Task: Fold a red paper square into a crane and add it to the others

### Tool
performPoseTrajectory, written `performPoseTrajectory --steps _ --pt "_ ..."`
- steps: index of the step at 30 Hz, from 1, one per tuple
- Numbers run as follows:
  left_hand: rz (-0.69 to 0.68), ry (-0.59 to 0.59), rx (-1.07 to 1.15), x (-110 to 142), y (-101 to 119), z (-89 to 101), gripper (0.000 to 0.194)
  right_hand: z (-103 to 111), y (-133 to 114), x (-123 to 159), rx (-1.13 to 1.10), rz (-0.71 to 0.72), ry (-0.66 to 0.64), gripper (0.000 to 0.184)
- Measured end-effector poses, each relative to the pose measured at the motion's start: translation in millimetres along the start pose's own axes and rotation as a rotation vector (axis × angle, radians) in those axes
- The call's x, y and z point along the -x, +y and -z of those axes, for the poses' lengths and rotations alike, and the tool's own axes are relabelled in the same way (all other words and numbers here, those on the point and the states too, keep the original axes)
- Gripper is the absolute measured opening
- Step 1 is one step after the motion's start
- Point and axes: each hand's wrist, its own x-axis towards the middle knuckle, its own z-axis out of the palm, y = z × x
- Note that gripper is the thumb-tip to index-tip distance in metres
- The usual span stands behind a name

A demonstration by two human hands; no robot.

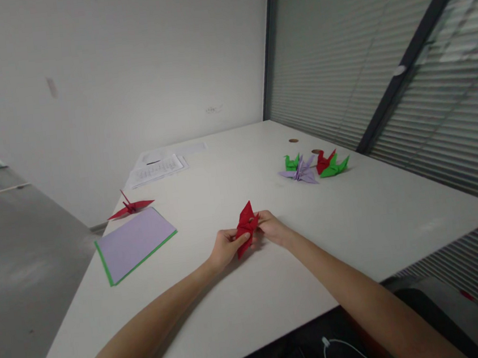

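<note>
A red folded paper crane [246,222] is between my two hands, just above the white table [219,318]. My left hand [226,247] pinches it from the left, with the thumb lying across its lower wing. On its right side, my right hand [269,226] grips a narrow point of the paper; some of its fingertips are hidden behind the crane. The two wings point up and down. Another red crane [131,206] with spread wings stands on the table's left side, behind a stack of purple and green paper sheets [138,241].
Toward the back right sit several finished cranes: a purple one [300,171], a red one [324,162] and green ones [335,166]. Printed papers [156,169] with a dark pen lie at the back left. A wall and a blind-covered glass partition [337,60] border the table.
</note>
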Motion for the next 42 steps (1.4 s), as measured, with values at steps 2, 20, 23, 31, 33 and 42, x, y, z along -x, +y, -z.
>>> performPoseTrajectory --steps 2,20,23,31,33,42 --pt "0.003 0.0 0.015 0.0 -0.3 -0.3 0.048 -0.9 -2.1 1.8 -0.004 -0.002 -0.002 0.014" --pt "0.008 -0.042 -0.011 -1.7 -4.7 2.5 0.044 -1.3 -12.5 0.3 -0.036 0.013 0.085 0.031" --pt "0.011 -0.045 0.001 -1.3 -3.4 2.6 0.045 -1.0 -11.2 -1.1 -0.041 0.003 0.098 0.03" --pt "0.032 -0.027 0.039 -1.5 -2.4 2.8 0.048 1.1 -9.3 -2.3 -0.014 -0.017 0.095 0.028" --pt "0.03 -0.029 0.042 -1.9 -3.5 3.0 0.049 1.2 -9.0 -2.1 -0.004 -0.016 0.106 0.031" --pt "0.02 -0.022 0.015 -2.5 -5.0 3.0 0.049 2.1 -6.1 -4.8 0.012 -0.002 0.117 0.032"
